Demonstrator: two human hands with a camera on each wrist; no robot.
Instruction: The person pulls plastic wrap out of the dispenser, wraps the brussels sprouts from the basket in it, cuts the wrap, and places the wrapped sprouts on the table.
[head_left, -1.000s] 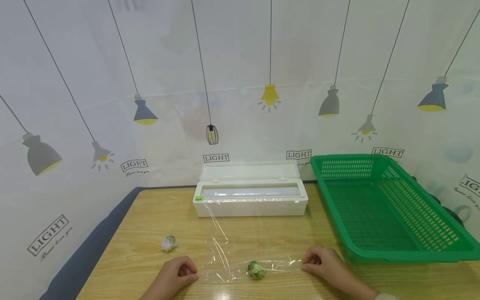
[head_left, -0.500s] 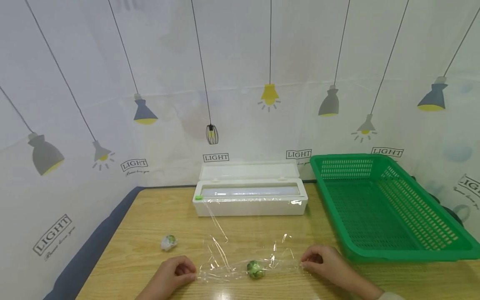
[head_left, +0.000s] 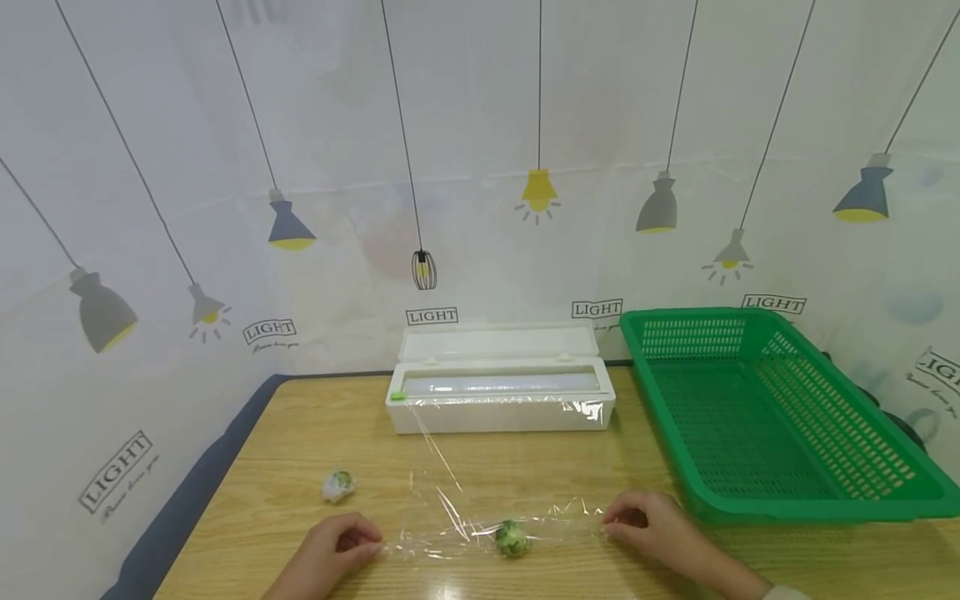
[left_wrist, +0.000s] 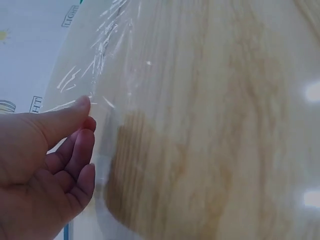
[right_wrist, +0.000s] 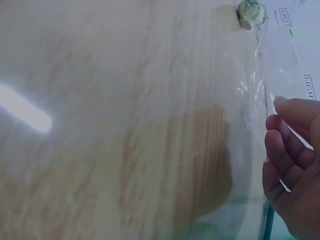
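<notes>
A sheet of clear cling film stretches from the white dispenser box toward the front of the table. My left hand pinches its front left corner between thumb and fingertips; the left wrist view shows the film running away from that thumb. At the opposite corner, my right hand pinches the film the same way. Between the hands is a green Brussels sprout, overlapped by the film's front edge in the head view. It also shows at the top of the right wrist view as a round sprout.
A small sprout wrapped in film lies on the wooden table beyond my left hand. The dispenser's lid is raised at the back, with a film roll inside. A green plastic basket stands at the right.
My left hand has shifted slightly left, drawing the film's front edge wider and tauter. My right hand and the sprout have hardly moved.
</notes>
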